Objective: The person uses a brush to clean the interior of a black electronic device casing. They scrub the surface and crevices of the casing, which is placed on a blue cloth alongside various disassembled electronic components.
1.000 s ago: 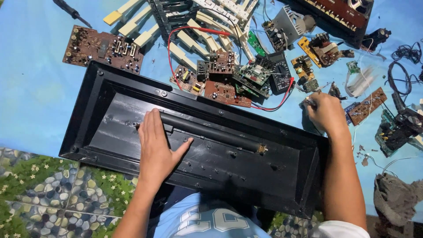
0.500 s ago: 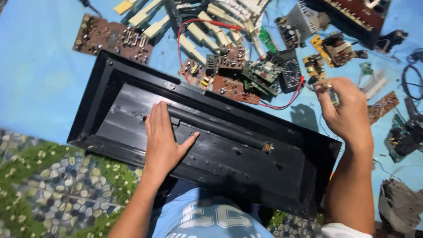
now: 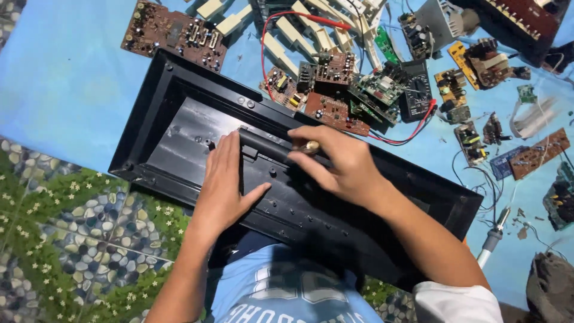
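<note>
Moved: our right hand (image 3: 341,164), from the parts onto the black casing (image 3: 179,128), pinching a small brass piece (image 3: 309,146); left hand (image 3: 224,179) flat, fingers apart.

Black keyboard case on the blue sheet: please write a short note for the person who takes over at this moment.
Left hand: flat on the inside of the black keyboard case, holding it down.
Right hand: fingers closed on a small brass-coloured part, at the raised black ridge inside the case.
Circuit boards, loose cream keys and a multimeter lie on the blue sheet behind the case.
Done: case emptied, boards out.
Left: the brass part is not yet set or released.
</note>
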